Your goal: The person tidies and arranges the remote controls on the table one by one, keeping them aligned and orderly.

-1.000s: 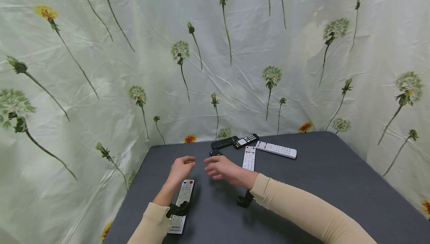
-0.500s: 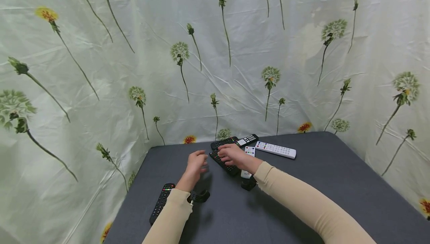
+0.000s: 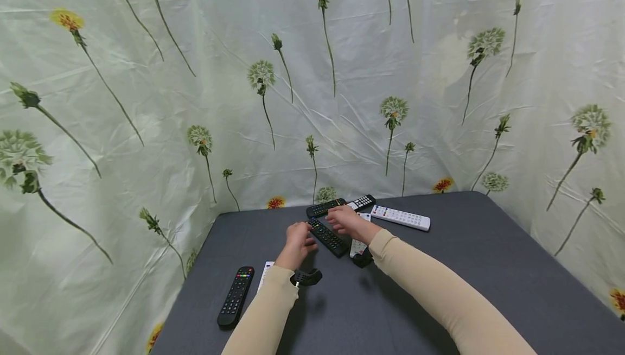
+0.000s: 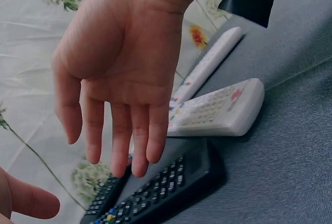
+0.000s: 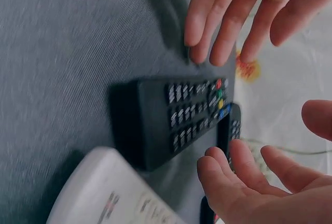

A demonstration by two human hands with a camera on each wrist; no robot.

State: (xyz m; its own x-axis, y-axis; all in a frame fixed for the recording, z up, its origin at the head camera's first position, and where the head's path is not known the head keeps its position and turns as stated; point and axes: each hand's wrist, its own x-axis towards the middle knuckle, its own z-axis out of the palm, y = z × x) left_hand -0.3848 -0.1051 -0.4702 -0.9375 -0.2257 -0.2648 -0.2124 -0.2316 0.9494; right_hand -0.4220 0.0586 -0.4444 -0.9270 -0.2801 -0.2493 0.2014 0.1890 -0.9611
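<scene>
A black remote control lies slanted on the table between my two hands, its button side up. Just left of it is my left hand, fingers loosely bent and holding nothing. My right hand hovers on the other side, over the far part of a white remote that it partly covers. In the left wrist view my right hand shows its palm, fingers extended. The right wrist view has the fingers of both hands on either side of the black remote, apart from it.
Behind the hands lie two more black remotes and a white remote. At the left are a black remote and a white remote, mostly hidden by my left forearm. A flowered curtain surrounds the grey table.
My left hand has moved right, toward the middle black remote, uncovering the black remote at left. My right hand has shifted forward and right, exposing the middle black remote.
</scene>
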